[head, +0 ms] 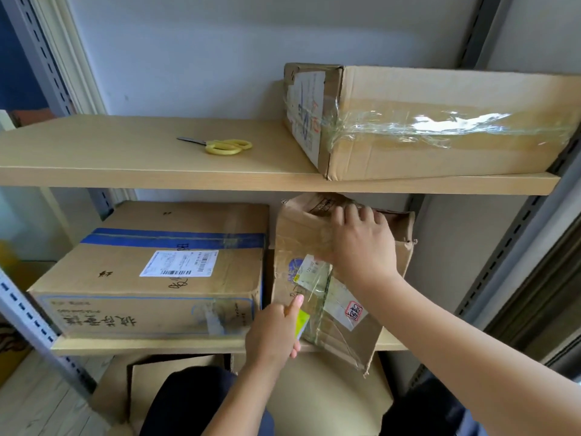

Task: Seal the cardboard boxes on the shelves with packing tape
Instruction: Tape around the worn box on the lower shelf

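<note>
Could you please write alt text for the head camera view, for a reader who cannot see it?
A person's right hand presses on top of a tilted cardboard box on the lower shelf while the left hand smooths clear tape down its front. A larger taped box sits beside it; yellow scissors and another taped box lie on the upper shelf.

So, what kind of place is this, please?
Probably a small storeroom or parcel packing corner. Slotted metal shelving with wooden boards holds taped cardboard boxes, one bearing a shipping label. Yellow-handled scissors lie on the upper shelf.
</note>
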`<action>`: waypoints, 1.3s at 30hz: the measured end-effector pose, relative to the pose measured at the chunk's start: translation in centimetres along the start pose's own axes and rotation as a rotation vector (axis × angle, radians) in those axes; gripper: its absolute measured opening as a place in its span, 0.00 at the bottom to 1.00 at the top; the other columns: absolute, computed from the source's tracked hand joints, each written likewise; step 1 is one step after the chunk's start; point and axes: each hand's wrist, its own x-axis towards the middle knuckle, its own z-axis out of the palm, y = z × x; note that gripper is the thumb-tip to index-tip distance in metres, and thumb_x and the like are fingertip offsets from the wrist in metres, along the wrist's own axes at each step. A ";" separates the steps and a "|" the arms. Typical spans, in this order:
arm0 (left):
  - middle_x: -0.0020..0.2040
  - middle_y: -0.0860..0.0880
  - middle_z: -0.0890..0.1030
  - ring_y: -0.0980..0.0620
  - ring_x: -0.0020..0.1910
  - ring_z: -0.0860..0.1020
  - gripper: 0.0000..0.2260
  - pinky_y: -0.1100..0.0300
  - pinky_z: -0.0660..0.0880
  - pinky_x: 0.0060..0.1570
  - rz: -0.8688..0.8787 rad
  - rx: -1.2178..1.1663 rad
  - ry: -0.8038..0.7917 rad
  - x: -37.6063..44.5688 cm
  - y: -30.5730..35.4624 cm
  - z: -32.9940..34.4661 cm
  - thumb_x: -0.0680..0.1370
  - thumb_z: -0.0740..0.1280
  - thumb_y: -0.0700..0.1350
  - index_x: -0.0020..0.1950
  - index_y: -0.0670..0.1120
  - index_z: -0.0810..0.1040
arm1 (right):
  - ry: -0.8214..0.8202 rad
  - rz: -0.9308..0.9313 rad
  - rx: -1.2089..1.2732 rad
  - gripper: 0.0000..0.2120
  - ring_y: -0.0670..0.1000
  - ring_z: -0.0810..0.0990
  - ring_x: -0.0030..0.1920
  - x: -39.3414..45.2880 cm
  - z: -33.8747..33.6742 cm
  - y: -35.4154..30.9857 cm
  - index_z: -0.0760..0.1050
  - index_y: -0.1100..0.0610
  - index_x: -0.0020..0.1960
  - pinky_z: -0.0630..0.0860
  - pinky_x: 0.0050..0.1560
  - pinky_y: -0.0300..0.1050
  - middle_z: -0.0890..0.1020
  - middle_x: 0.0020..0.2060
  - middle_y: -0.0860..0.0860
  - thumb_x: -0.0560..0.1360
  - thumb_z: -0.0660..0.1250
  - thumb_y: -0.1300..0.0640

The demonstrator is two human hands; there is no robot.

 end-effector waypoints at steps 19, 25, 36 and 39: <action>0.33 0.42 0.84 0.43 0.33 0.83 0.17 0.45 0.79 0.43 0.341 -0.459 -0.230 5.9 6.6 0.1 0.83 0.60 0.54 0.49 0.41 0.77 | -0.179 0.045 0.188 0.28 0.60 0.67 0.70 7.1 11.4 4.5 0.69 0.56 0.70 0.55 0.72 0.55 0.73 0.67 0.58 0.79 0.57 0.39; 0.28 0.39 0.79 0.45 0.23 0.76 0.19 0.58 0.76 0.30 0.158 -0.682 -0.276 5.7 8.5 -0.9 0.84 0.58 0.52 0.48 0.38 0.78 | -0.093 -0.186 0.318 0.33 0.59 0.68 0.72 6.6 15.2 4.8 0.66 0.60 0.75 0.55 0.74 0.54 0.72 0.71 0.55 0.82 0.42 0.41; 0.34 0.38 0.84 0.47 0.27 0.79 0.13 0.64 0.71 0.28 0.053 -0.695 -0.393 -2.0 6.8 -1.4 0.84 0.59 0.45 0.55 0.35 0.75 | -0.496 -0.261 0.405 0.50 0.46 0.33 0.77 1.3 17.3 2.3 0.37 0.55 0.80 0.36 0.77 0.46 0.36 0.79 0.48 0.66 0.21 0.27; 0.31 0.38 0.82 0.47 0.24 0.77 0.18 0.64 0.71 0.26 -0.004 -0.660 -0.467 -5.4 5.8 -1.5 0.85 0.58 0.47 0.45 0.35 0.76 | -0.542 -0.255 0.342 0.34 0.47 0.34 0.78 1.2 17.3 2.1 0.34 0.54 0.80 0.37 0.78 0.48 0.34 0.78 0.48 0.81 0.37 0.36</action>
